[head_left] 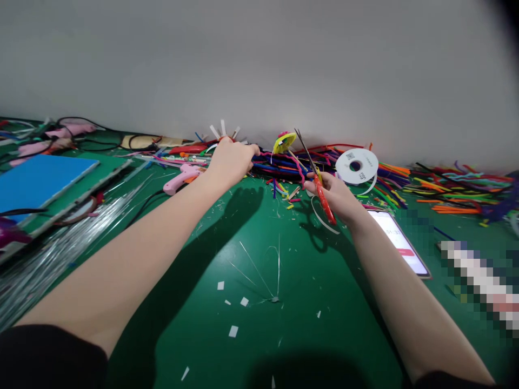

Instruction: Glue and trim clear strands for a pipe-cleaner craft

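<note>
My left hand [231, 161] is stretched over the pile of pipe cleaners at the back of the table, its fingers curled round one end of a thin pink strand [267, 155]. My right hand [334, 194] holds red-handled scissors [323, 202] with the blades pointing up; its fingertips are also at the lower end of the pink strand. Between the hands, a yellow and pink flower-like piece [284, 142] stands above the pile. White strips [223, 128] stick up just behind my left hand.
A white ribbon spool [344, 165] and a lit phone [399, 243] are on the right. Pink glue guns [182, 180], clear strips [77, 237] and a blue board [44, 181] lie left. Paper scraps [233, 331] and a wire piece [275, 299] lie in front.
</note>
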The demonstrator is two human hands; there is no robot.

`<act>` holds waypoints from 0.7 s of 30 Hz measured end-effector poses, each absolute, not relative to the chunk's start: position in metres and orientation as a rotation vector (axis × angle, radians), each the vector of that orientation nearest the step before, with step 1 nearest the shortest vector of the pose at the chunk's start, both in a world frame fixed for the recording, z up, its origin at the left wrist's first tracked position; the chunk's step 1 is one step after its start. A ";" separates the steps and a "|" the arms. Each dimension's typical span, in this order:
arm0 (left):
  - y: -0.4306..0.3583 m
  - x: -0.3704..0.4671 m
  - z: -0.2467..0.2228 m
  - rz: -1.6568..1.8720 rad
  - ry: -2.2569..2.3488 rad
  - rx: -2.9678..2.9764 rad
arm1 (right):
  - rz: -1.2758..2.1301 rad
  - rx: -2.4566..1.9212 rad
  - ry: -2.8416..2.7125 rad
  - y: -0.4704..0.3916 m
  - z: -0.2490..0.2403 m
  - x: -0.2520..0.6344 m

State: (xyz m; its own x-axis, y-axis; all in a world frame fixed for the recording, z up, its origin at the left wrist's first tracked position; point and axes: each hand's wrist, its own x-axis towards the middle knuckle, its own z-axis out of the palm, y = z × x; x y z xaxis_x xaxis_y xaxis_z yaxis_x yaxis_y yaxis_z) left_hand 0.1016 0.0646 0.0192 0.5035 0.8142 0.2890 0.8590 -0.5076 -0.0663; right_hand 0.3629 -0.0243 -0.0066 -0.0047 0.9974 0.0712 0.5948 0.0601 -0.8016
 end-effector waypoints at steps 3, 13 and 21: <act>0.052 0.102 0.025 -0.418 -1.432 -2.523 | 0.703 -1.602 -1.669 -0.024 -0.006 0.364; -0.013 0.086 0.052 -0.873 -1.555 -2.856 | 0.662 -1.532 -1.447 -0.029 0.008 0.357; -0.065 0.067 0.056 -1.303 -1.682 -2.624 | 0.277 -1.788 -1.841 -0.049 0.004 0.351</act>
